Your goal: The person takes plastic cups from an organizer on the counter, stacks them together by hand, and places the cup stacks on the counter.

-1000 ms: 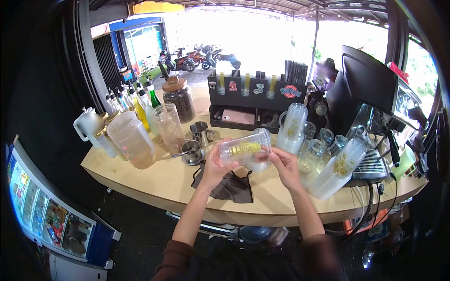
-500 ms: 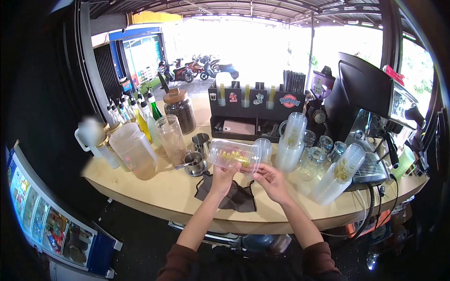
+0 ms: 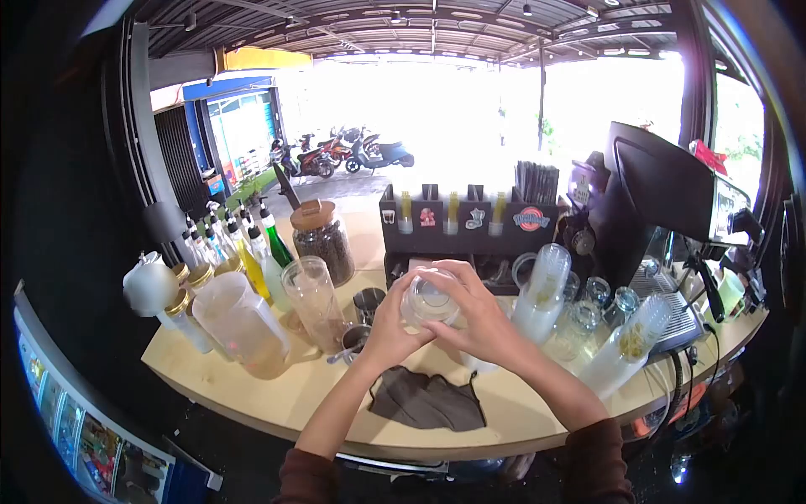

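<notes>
Between my two hands is a clear plastic cup [image 3: 430, 304], raised over the counter with one round end facing me. My left hand [image 3: 393, 332] curls around its left side, thumb along the bottom. On the other side, my right hand [image 3: 477, 319] wraps its fingers over the top, its thumb meeting the left one below. The cup's printed side is hidden. Beneath my wrists a dark grey cloth [image 3: 426, 400] lies on the wooden counter [image 3: 277, 405]. Just left of my left hand stand a small metal cup [image 3: 356, 339] and a tall clear pitcher [image 3: 314, 304].
A frosted jug [image 3: 239, 323], syrup bottles [image 3: 273, 239] and a bean jar [image 3: 323, 248] stand left. A black organizer [image 3: 466, 220] stands behind my hands. Stacked plastic cups [image 3: 541, 294], drinking glasses [image 3: 579, 328] and an espresso machine [image 3: 672, 286] occupy the right.
The cup has turned from lying sideways, gold print showing, to end-on towards me. My right hand has moved from its rim to over its top. The view has tilted up.
</notes>
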Available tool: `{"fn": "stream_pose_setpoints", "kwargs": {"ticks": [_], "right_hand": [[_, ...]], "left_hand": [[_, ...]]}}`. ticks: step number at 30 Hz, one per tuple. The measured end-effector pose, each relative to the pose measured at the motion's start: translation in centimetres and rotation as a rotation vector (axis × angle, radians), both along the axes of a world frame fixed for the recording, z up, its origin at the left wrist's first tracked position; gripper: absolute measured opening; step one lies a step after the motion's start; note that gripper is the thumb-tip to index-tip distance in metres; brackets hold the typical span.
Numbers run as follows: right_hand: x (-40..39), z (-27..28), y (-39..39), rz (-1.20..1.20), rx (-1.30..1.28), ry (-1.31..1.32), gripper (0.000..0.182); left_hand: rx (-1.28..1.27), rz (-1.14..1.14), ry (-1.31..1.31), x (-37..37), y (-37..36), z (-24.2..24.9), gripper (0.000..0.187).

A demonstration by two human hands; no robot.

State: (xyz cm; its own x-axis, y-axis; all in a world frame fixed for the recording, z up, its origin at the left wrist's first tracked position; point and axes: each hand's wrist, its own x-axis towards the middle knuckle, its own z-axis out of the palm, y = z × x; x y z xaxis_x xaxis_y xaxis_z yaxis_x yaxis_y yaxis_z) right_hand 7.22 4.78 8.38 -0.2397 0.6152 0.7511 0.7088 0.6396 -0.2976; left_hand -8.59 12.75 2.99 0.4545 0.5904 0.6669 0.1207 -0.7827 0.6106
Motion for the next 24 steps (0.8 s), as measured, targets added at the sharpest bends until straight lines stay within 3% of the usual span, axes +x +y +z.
{"fn": "stream_pose_setpoints", "kwargs": {"ticks": [3,5,7,11,14,16,24], "right_hand": [[0.5,3.4,6.1,-0.054,0.174,-0.023,0.056],[0.5,6.0,9.8,-0.167,0.167,0.050,0.055],[0.3,8.6,13.7,-0.135,0.194,0.138,0.060],[1.9,9.4,24.6,-0.180,0.287,0.082,0.059],[2.2,9.5,28.8,-0.251,0.236,0.076,0.061],[2.4,9.6,30.2,-0.350,-0.046,0.046,0.062],[3.9,7.5,34.6,-0.433,-0.226,-0.035,0.070]], "left_hand": [[0.113,0.133,-0.001,-1.6,3.6,0.4,0.076],[0.098,0.104,0.001,-2.6,5.2,0.5,0.071],[0.109,0.073,0.074,-3.4,7.1,0.2,0.070],[0.155,0.031,0.191,-4.3,8.2,0.5,0.060],[0.125,-0.003,0.225,-4.8,8.8,0.5,0.058],[0.140,-0.025,0.241,-5.0,9.2,0.5,0.056],[0.128,-0.054,0.234,-5.2,10.2,0.2,0.054]]}}
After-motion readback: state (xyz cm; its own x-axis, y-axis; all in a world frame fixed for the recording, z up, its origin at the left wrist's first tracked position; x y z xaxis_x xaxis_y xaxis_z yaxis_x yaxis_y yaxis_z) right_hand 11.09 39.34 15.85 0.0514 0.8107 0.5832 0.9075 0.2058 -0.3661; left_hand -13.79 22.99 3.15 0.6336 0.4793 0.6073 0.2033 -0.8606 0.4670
